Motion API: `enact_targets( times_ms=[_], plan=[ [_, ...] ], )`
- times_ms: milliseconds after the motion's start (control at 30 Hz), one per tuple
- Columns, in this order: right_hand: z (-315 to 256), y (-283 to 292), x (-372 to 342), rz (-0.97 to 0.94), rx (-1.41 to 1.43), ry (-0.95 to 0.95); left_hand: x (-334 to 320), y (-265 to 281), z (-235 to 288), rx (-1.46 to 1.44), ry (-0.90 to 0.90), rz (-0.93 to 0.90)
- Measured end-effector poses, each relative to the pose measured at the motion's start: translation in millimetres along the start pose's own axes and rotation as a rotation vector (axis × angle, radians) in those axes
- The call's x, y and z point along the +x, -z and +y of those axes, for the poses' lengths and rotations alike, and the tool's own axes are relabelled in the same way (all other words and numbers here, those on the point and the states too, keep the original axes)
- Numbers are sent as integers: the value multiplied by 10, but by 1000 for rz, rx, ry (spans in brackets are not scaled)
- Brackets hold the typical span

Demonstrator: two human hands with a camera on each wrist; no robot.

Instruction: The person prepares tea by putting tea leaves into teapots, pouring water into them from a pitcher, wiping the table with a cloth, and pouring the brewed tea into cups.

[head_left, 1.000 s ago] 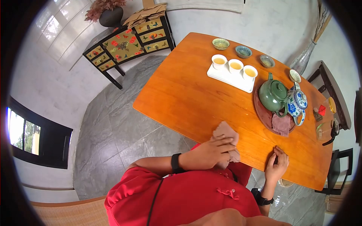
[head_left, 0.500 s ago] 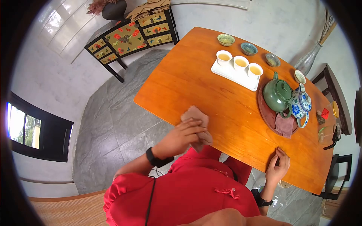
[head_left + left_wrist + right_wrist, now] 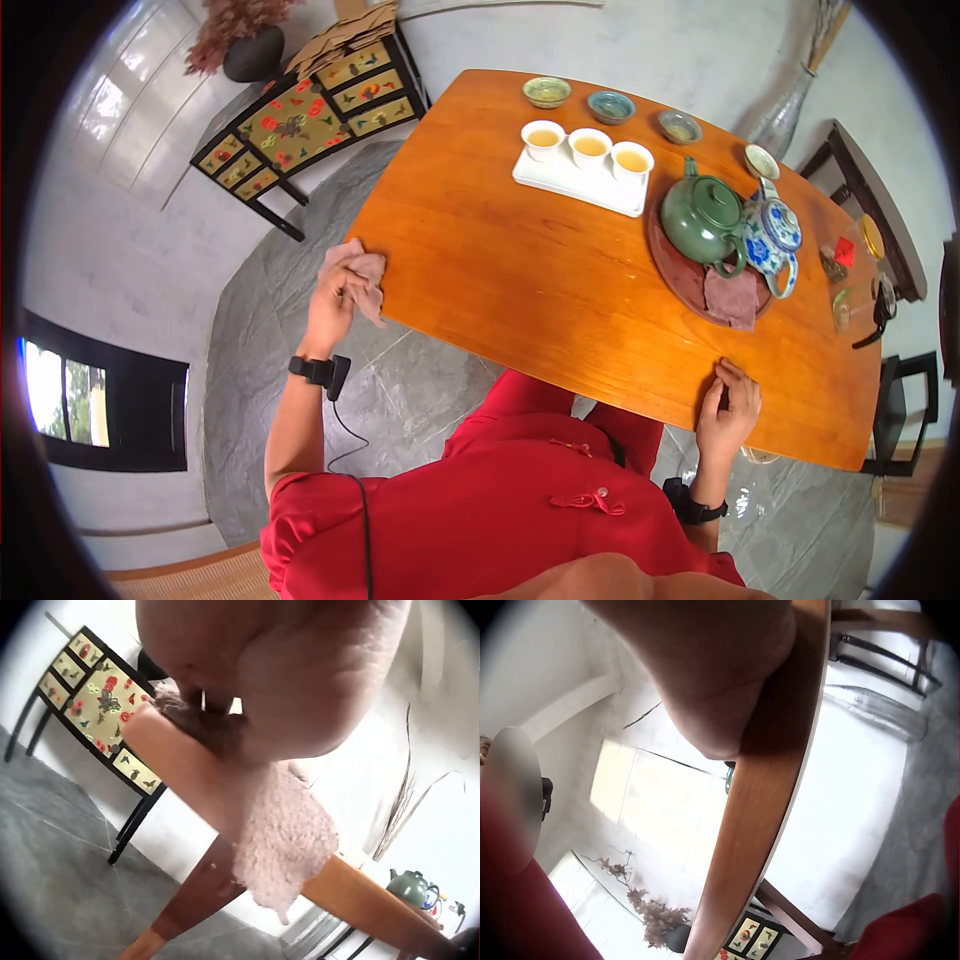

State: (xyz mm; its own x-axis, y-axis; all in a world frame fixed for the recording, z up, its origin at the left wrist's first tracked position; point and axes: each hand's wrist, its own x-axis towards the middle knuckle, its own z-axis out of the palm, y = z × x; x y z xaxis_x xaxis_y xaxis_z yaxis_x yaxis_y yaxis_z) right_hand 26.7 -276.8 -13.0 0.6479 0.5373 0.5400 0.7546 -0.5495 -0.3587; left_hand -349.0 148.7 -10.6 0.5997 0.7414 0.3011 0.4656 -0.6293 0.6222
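Note:
At the table's left corner, my left hand point(image 3: 336, 298) holds a pinkish-brown cloth point(image 3: 368, 268), its fingers bent over it. In the left wrist view a flap of the cloth point(image 3: 285, 836) hangs over the wooden edge below the palm. My right hand point(image 3: 730, 405) rests on the near edge of the wooden table point(image 3: 520, 270), fingers loosely curled with nothing in them. Ahead of it, a second folded cloth point(image 3: 732, 298) lies on a round reddish tray point(image 3: 665, 265), beside a green teapot point(image 3: 700, 220) and a blue-and-white teapot point(image 3: 772, 235).
A white tray point(image 3: 580, 190) with three filled cups point(image 3: 590, 148) stands toward the back. Several small bowls point(image 3: 611, 107) line the far edge. A glass pitcher point(image 3: 855, 305) and jar point(image 3: 872, 238) sit at the right. A painted cabinet point(image 3: 300, 125) stands beyond the left side.
My left hand has carried the cloth leftward along the near edge to the left corner, the arm stretching out. The right hand stays at the table edge. The head view has shifted slightly.

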Motion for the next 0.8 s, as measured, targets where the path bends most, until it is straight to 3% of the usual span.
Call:
enact_targets(
  times_ms=[133,200,233,300,367,433,500,633,700,733,800],
  plan=[
    [15,2,-14,4,11,-17,388,-242,189,184,5,107],
    [5,1,-15,11,18,-25,574,-381,517,308,-272,81],
    [-2,11,-9,16,11,-20,625,-531,604,220,-141,6],
    [-15,29,5,17,10,-29,751,-750,915,155,-248,-139],
    [-14,30,10,18,10,-37,854,-1021,1287,-77,-520,-209],
    [-3,38,1,15,14,-38,905,-1363,1469,-187,-510,-440],
    [-3,56,-4,21,21,-52,867,-1534,1905,-197,-736,-437],
    [15,67,0,23,46,-55,794,-1789,1987,-48,-859,-529],
    [32,72,-5,21,47,-57,859,-1716,1836,-26,-930,-349],
    [35,70,-2,19,52,-57,913,-1594,1806,-24,-933,-352],
    [31,64,10,23,54,-60,1049,-1258,1711,-28,-763,-364]
  ],
)
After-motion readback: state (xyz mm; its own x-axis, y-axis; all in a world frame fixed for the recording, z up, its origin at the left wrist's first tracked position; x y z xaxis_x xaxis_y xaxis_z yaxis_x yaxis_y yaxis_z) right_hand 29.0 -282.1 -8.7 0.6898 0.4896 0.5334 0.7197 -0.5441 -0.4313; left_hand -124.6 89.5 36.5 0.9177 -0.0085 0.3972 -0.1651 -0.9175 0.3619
